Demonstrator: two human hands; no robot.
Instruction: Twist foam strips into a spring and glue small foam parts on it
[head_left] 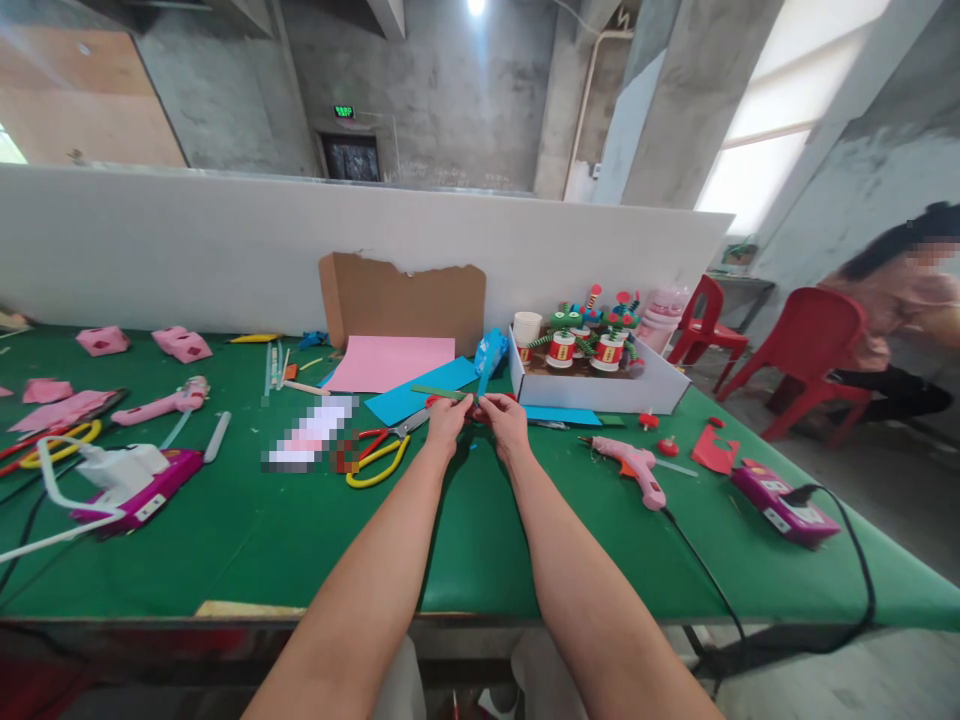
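Close together over the middle of the green table, both of my hands have their fingers pinched. From my left hand (450, 415) a thin green paper strip (431, 391) sticks out to the left. A narrow blue paper strip (484, 372) stands upright at the fingertips of my right hand (504, 412). Something small and red shows between the hands, mostly hidden by the fingers. Just left of my left hand lie scissors (382, 460) with yellow and red handles. Behind the hands are a blue paper sheet (412, 395) and a pink paper sheet (394, 363).
Paper-cup figures fill a white box (622, 392) at the back right. A pink glue gun (637, 465) and a purple power strip (784, 500) lie on the right, its cord crossing the table edge. Another glue gun (161, 400) rests left. A person (900, 310) sits far right.
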